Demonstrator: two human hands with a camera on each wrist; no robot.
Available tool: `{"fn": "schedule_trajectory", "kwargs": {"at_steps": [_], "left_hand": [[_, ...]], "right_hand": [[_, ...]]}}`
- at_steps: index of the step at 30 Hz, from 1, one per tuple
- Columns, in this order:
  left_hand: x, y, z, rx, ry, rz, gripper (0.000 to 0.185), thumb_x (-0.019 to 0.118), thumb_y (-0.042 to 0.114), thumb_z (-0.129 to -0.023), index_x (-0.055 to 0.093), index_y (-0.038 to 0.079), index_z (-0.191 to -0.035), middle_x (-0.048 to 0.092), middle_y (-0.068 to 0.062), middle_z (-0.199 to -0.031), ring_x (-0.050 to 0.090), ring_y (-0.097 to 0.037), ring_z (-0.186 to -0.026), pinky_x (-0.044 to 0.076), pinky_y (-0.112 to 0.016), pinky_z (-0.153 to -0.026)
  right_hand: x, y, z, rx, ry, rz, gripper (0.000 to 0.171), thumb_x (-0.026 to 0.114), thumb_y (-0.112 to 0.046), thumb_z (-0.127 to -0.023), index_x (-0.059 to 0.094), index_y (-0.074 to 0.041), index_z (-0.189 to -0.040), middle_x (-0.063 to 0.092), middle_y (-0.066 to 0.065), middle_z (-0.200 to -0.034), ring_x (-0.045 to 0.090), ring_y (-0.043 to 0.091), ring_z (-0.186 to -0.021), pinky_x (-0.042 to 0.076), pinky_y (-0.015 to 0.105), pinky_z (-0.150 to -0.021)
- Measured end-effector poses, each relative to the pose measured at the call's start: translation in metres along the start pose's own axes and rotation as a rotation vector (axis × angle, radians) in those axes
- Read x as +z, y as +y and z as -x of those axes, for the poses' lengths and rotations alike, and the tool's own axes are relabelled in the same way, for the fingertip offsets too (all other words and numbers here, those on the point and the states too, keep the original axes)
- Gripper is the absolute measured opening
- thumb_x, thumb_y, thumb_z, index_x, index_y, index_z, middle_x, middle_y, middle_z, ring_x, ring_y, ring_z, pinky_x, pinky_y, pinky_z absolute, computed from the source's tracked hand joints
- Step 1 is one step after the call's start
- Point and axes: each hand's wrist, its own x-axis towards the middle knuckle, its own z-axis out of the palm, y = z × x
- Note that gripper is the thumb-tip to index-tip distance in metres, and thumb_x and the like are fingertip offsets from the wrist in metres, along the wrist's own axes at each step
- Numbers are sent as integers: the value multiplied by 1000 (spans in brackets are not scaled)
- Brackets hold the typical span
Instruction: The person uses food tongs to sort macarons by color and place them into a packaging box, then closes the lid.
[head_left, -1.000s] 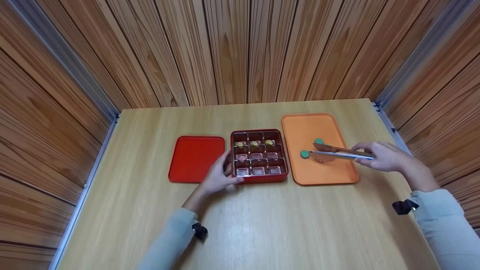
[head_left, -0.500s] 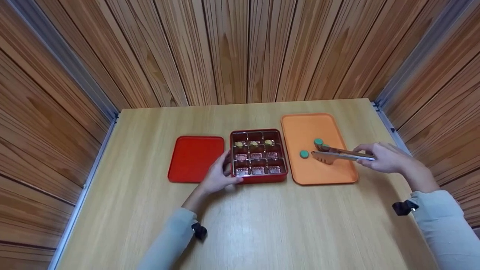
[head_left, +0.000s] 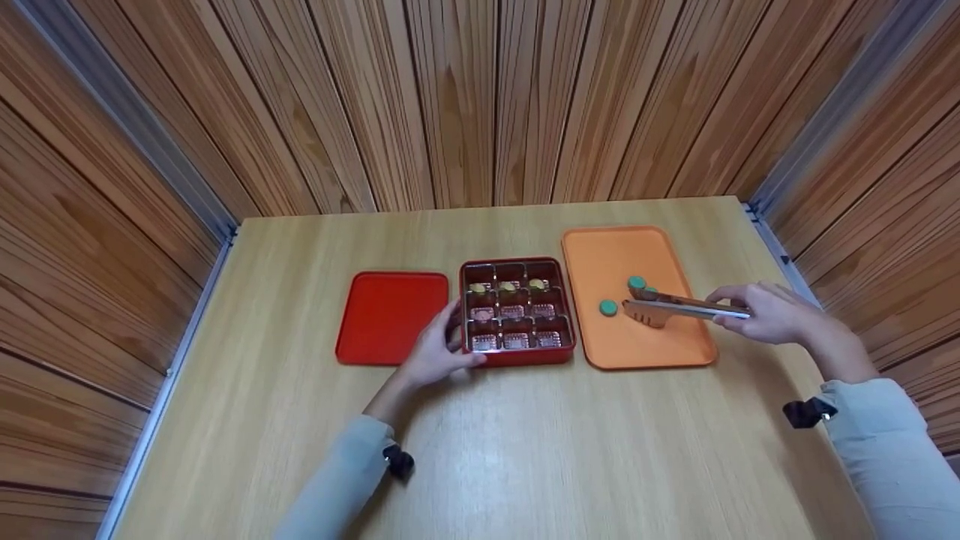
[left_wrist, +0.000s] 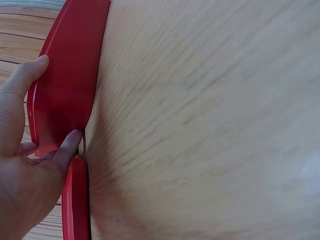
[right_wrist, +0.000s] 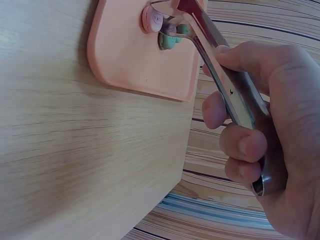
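My left hand [head_left: 433,354] holds the near left corner of a red box [head_left: 521,360], thumb on its front wall. Inside is a dark insert [head_left: 514,310] with several compartments; pale yellow pieces [head_left: 508,286] lie in the back row. Gripped in my right hand [right_wrist: 260,125] are metal tongs [head_left: 686,304], their ends low over the orange tray [head_left: 615,255]. Green macarons [head_left: 636,283] lie just behind the tong ends, and another green macaron [head_left: 608,307] lies to their left. In the right wrist view a pink macaron [right_wrist: 152,20] sits near the tong ends, partly covered.
A flat red lid [head_left: 394,315] lies left of the box, its edge close to my left hand. The orange tray stands right beside the box. Wood-patterned walls [head_left: 465,105] enclose the table [head_left: 525,450] at the back and sides.
The tong ends have shifted slightly toward me and right, showing more of the green macarons behind them. My left hand and the box have hardly moved.
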Motion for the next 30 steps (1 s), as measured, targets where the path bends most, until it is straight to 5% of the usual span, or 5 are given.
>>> {"fn": "schedule_trajectory", "kwargs": {"at_steps": [21, 30], "left_hand": [[0, 1, 1, -26, 4, 8, 120, 96, 6, -87, 21, 6, -180, 41, -24, -179, 38, -41, -171, 43, -50, -137], [1, -1, 0, -17, -5, 6, 119, 96, 8, -88, 21, 6, -180, 41, -24, -179, 39, -43, -170, 45, -52, -135]], "right_hand": [[-10, -3, -4, -23, 63, -23, 33, 71, -23, -111, 73, -7, -140, 65, -1, -87, 49, 8, -67, 41, 24, -57], [-4, -2, -9, -32, 105, -121, 35, 71, -23, -111, 73, -4, -140, 61, -2, -82, 48, 8, -60, 40, 24, -53]]}}
